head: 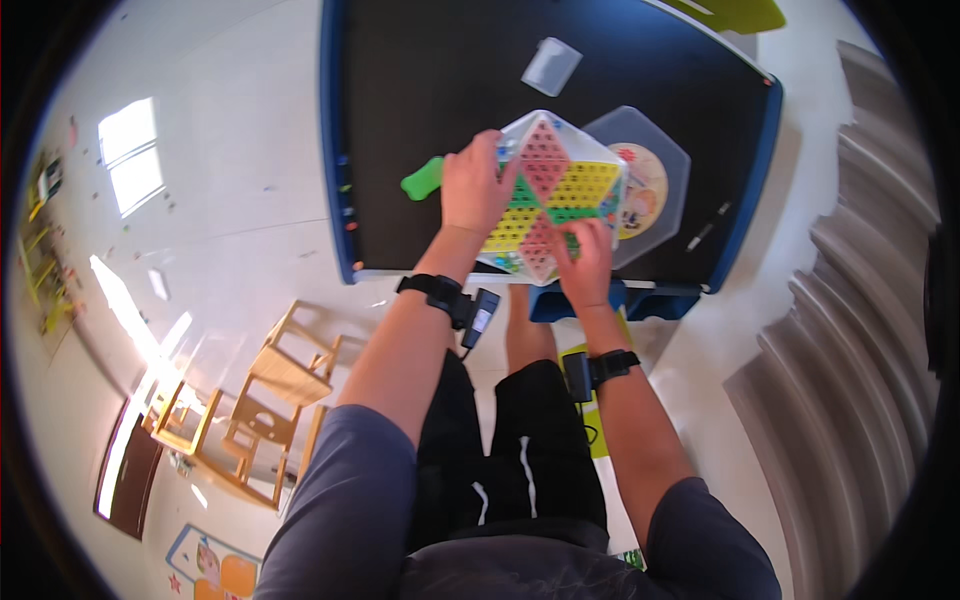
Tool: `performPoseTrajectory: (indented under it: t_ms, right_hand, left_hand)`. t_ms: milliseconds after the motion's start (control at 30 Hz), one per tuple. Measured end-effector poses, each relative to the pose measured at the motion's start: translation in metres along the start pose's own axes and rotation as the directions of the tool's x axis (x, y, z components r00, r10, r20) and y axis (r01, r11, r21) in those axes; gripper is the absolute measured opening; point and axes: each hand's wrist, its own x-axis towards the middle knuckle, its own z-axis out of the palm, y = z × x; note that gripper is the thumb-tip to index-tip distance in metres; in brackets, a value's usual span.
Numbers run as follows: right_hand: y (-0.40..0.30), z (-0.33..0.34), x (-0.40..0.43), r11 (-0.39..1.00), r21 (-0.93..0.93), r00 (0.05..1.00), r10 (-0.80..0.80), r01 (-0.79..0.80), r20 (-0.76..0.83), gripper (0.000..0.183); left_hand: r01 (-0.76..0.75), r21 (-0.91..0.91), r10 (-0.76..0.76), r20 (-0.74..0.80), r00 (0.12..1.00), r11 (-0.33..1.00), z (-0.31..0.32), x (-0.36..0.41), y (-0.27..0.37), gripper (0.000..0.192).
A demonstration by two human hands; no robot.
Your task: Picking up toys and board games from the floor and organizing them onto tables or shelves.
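A Chinese checkers board (pixel 579 184) with pink, yellow and green hole fields lies near the front edge of the black table. Glassy marbles (pixel 508 260) sit in its rim sections. My left hand (pixel 478 180) rests over the board's left side, thumb on the board; whether it holds anything is hidden. My right hand (pixel 586 255) is at the lower right of the board, fingertips bent down onto the green field; a marble between them cannot be made out. A translucent octagonal lid (pixel 667 150) with a round picture lies partly under the board's right side.
On the black table (pixel 420 82) are a green object (pixel 422 180) left of my left hand, a clear plastic box (pixel 552 66) beyond the board and a marker pen (pixel 708 226) at right. Blue trays (pixel 664 302) hang at the front edge. Wooden chairs (pixel 289 375) stand lower left.
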Motion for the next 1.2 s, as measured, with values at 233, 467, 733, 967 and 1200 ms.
performPoseTrajectory:
  t_ms: [233, 467, 733, 967, 1200]
  right_hand:
    - [-0.081, 0.055, 0.035, 0.935, 0.304, 0.926, 0.060, -0.184, 0.373, 0.017]
    - [-0.161, 0.156, 0.050, 0.996, 0.085, 0.737, -0.061, 0.004, 0.673, 0.022]
    - [-0.184, 0.210, 0.043, 0.996, -0.090, 0.806, 0.064, -0.014, 0.589, 0.022]
    - [-0.164, 0.159, 0.029, 0.981, 0.112, 0.761, 0.048, -0.157, 0.647, 0.019]
    - [-0.118, 0.069, -0.029, 0.934, 0.124, 0.772, 0.198, -0.336, 0.604, 0.020]
  left_hand:
    - [0.613, 0.070, -0.610, -0.059, 0.790, 0.787, -0.078, -0.099, -0.031, 0.013]
    - [0.405, 0.552, -0.516, 0.056, 0.854, 0.729, -0.142, -0.171, -0.102, 0.029]
    - [0.489, 0.354, -0.544, 0.067, 0.837, 0.797, -0.148, -0.152, -0.097, 0.018]
    - [0.048, 0.395, -0.007, -0.106, 0.994, 0.917, -0.164, -0.085, -0.110, 0.018]
    - [-0.151, 0.483, 0.098, 0.135, 0.986, 0.863, -0.148, -0.042, -0.143, 0.020]
